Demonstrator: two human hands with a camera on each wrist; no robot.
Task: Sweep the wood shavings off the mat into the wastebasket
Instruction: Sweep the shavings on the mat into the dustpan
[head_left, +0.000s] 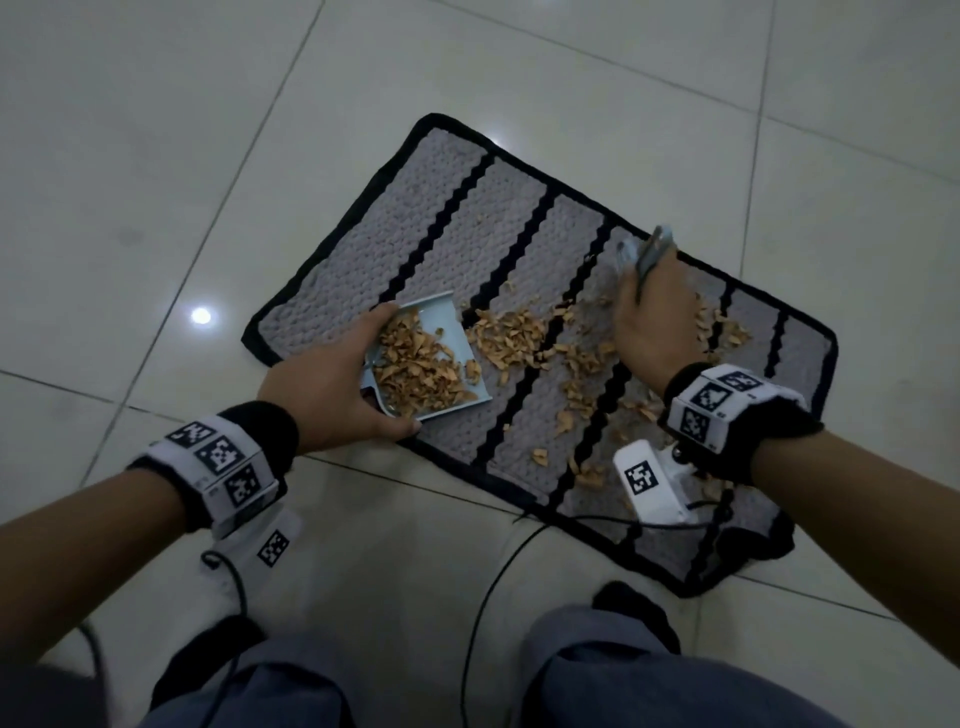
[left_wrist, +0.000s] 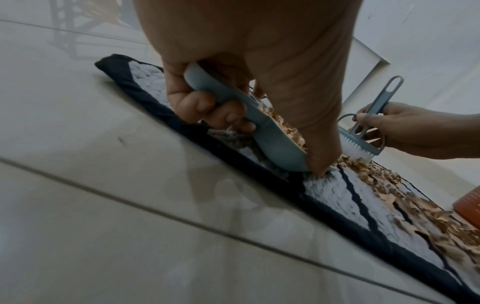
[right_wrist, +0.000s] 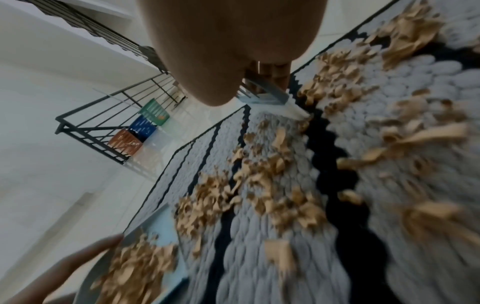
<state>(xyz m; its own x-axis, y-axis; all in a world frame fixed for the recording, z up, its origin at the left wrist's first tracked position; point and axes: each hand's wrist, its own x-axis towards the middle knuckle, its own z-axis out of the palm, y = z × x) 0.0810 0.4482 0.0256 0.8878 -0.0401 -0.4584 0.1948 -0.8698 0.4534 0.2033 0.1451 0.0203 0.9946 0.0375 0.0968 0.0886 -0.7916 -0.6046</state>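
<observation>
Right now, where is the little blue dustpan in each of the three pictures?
Head view: the dustpan sits left of centre on the mat's near-left part, held by the left hand, full of shavings.
Left wrist view: upper middle, seen from behind, gripped by that hand.
Right wrist view: bottom left corner, blurred, with shavings on it.
Shared landmark: the striped mat, with its black border.

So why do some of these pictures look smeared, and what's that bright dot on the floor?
Head view: dim overall; the dot is a lamp's glare on the glossy floor tiles. Right wrist view: the wood shavings streak with motion blur, and the railing tilts and bends from the wide lens. Left wrist view: sharper; the brush shows clearly.
</observation>
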